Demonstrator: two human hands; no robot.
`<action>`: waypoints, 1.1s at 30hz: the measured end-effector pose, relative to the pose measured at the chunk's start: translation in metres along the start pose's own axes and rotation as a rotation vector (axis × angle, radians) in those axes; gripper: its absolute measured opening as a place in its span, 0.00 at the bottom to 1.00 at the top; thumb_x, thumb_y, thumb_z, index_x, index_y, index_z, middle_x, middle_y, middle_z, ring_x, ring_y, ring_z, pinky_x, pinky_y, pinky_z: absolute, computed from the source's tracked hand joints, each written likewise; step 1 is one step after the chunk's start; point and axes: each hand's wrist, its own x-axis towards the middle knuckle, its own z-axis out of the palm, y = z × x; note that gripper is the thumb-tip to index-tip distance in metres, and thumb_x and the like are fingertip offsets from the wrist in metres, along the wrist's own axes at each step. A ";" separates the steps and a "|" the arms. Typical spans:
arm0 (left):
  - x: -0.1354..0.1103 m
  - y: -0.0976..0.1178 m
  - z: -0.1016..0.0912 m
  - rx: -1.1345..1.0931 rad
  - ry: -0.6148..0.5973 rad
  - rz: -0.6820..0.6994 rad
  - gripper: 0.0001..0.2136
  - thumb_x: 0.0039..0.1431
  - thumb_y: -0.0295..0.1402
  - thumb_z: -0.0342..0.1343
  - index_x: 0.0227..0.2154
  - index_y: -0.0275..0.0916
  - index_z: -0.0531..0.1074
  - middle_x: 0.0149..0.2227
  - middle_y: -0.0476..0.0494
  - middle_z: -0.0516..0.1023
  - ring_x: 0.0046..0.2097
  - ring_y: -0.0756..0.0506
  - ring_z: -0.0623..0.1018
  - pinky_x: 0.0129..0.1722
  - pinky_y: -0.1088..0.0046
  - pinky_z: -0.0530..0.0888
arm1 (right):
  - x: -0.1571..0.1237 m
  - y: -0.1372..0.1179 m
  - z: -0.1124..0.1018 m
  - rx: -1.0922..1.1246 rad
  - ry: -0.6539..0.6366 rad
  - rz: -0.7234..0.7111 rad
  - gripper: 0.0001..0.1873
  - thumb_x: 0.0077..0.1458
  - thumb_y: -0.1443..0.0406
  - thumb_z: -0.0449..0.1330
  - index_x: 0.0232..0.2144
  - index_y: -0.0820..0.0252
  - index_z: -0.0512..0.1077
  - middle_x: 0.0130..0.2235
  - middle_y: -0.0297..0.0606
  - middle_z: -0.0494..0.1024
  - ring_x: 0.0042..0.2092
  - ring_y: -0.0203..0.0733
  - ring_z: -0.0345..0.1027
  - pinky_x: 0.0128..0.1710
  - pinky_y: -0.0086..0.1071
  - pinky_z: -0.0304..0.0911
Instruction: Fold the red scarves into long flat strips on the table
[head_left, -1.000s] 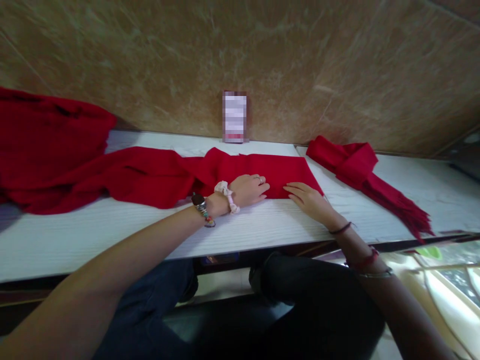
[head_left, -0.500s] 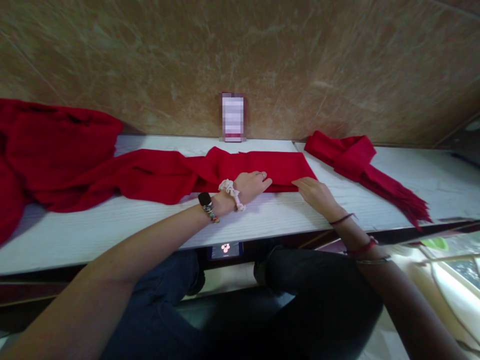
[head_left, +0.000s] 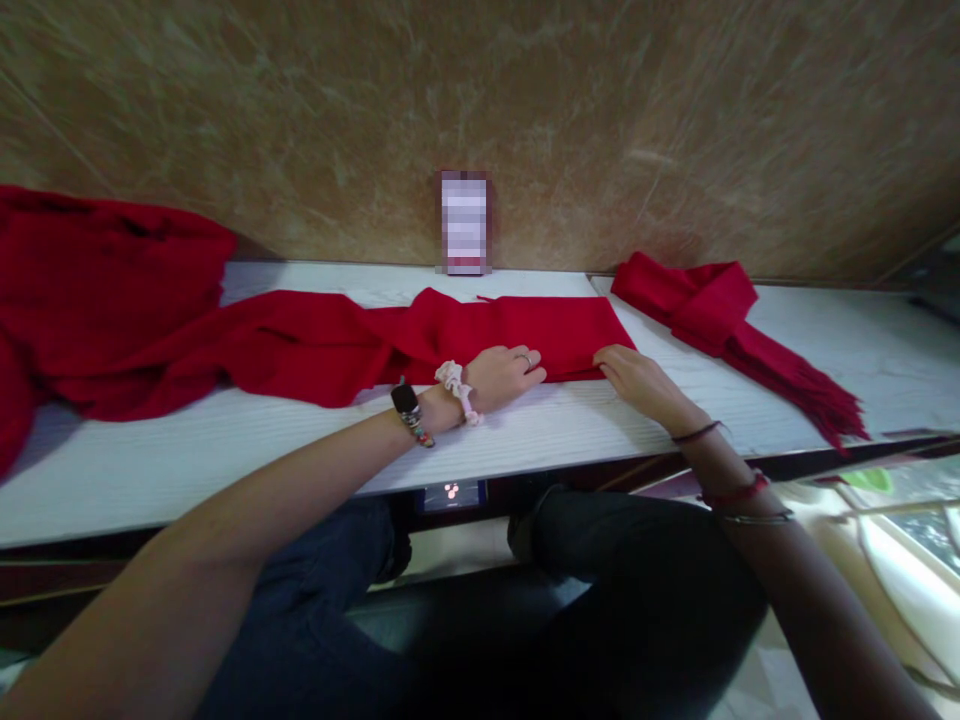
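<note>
A long red scarf (head_left: 570, 325) lies along the white counter, flat and folded at its right end and loosely rumpled further left. My left hand (head_left: 506, 380) rests on the near edge of the flat part, fingers stretched over the cloth. At the near right corner, my right hand (head_left: 637, 380) pinches the scarf's edge between thumb and fingers. To the right, apart from both hands, a second red scarf (head_left: 712, 300) lies folded over itself, its fringed end pointing toward the counter's front edge.
Bunched red fabric (head_left: 112, 300) heaps up at the far left. A phone (head_left: 465, 225) with a blurred screen leans on the brown marbled wall (head_left: 570, 130) behind the white counter (head_left: 300, 450). Another lit screen (head_left: 451, 495) shows below the counter's front edge, above my legs.
My right hand has shifted slightly to the right along the scarf's near edge. My left hand stays on the cloth. The whole view has tilted a little.
</note>
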 end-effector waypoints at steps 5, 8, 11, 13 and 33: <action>0.001 -0.003 0.005 -0.046 0.015 0.032 0.09 0.58 0.26 0.46 0.36 0.35 0.70 0.34 0.41 0.72 0.37 0.46 0.71 0.30 0.72 0.66 | -0.001 -0.001 -0.002 0.012 -0.011 -0.033 0.12 0.56 0.70 0.46 0.35 0.61 0.69 0.38 0.45 0.73 0.41 0.44 0.66 0.43 0.40 0.64; 0.000 -0.004 0.006 -0.071 0.027 0.038 0.08 0.57 0.26 0.47 0.36 0.35 0.71 0.34 0.41 0.72 0.37 0.46 0.70 0.33 0.71 0.67 | -0.002 0.000 -0.001 -0.007 -0.004 -0.055 0.12 0.56 0.70 0.47 0.35 0.61 0.70 0.38 0.45 0.73 0.41 0.44 0.67 0.44 0.40 0.64; -0.001 -0.007 0.007 -0.099 0.038 0.043 0.09 0.57 0.26 0.46 0.36 0.35 0.71 0.34 0.41 0.72 0.36 0.47 0.70 0.35 0.72 0.67 | -0.003 0.000 -0.001 -0.031 0.000 -0.066 0.12 0.55 0.70 0.47 0.35 0.63 0.71 0.38 0.46 0.74 0.41 0.44 0.67 0.43 0.40 0.64; -0.002 -0.009 0.008 -0.122 0.048 0.058 0.09 0.58 0.26 0.46 0.36 0.35 0.71 0.34 0.42 0.72 0.36 0.47 0.70 0.35 0.72 0.67 | -0.003 0.001 -0.001 -0.042 0.006 -0.077 0.12 0.55 0.71 0.48 0.35 0.65 0.71 0.38 0.47 0.74 0.41 0.44 0.67 0.43 0.39 0.64; 0.011 -0.023 0.013 -0.384 -0.099 -0.450 0.21 0.60 0.39 0.44 0.54 0.38 0.60 0.58 0.38 0.57 0.59 0.40 0.58 0.54 0.58 0.60 | 0.043 -0.033 0.025 -0.116 -0.010 0.283 0.26 0.58 0.57 0.45 0.56 0.64 0.57 0.58 0.48 0.59 0.60 0.53 0.48 0.54 0.57 0.47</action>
